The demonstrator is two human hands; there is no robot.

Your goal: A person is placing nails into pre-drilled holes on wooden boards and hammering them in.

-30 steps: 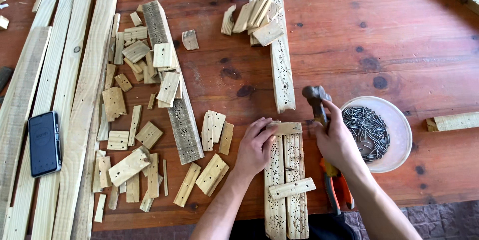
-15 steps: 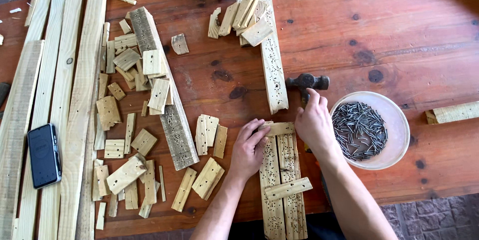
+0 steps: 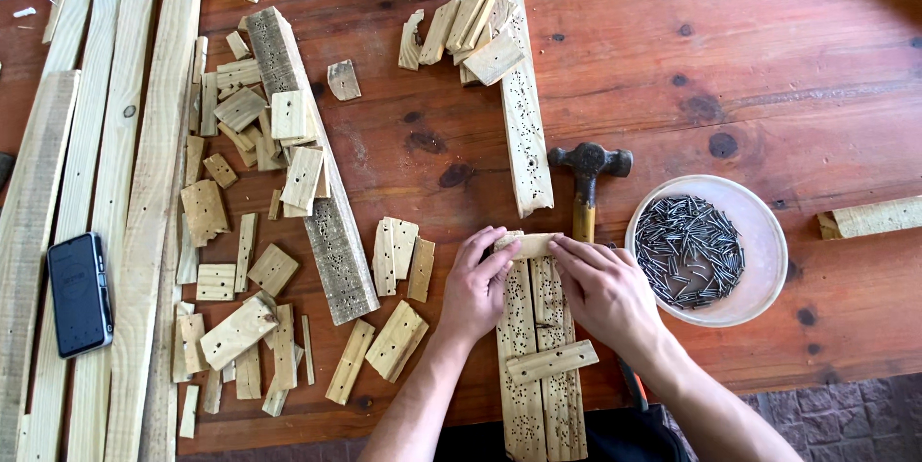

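Note:
Two pale holed wood slats [image 3: 538, 328] lie side by side at the near table edge, with a short crosspiece [image 3: 552, 362] nailed over them. My left hand [image 3: 475, 284] and my right hand [image 3: 605, 294] both pinch a second short wooden crosspiece [image 3: 526, 245] laid across the far ends of the slats. A hammer [image 3: 588, 174] with a dark head and wooden handle lies on the table just beyond my right hand, untouched.
A white bowl of nails [image 3: 709, 249] sits right of my hands. Several small wood offcuts [image 3: 259, 231] and a weathered plank [image 3: 317, 174] lie to the left. Long boards [image 3: 106, 183] and a black phone [image 3: 79, 294] lie at the far left. A long holed slat [image 3: 521, 97] lies beyond.
My right hand held the hammer raised, then set it down on the table. It now grips the short crosspiece together with my left hand.

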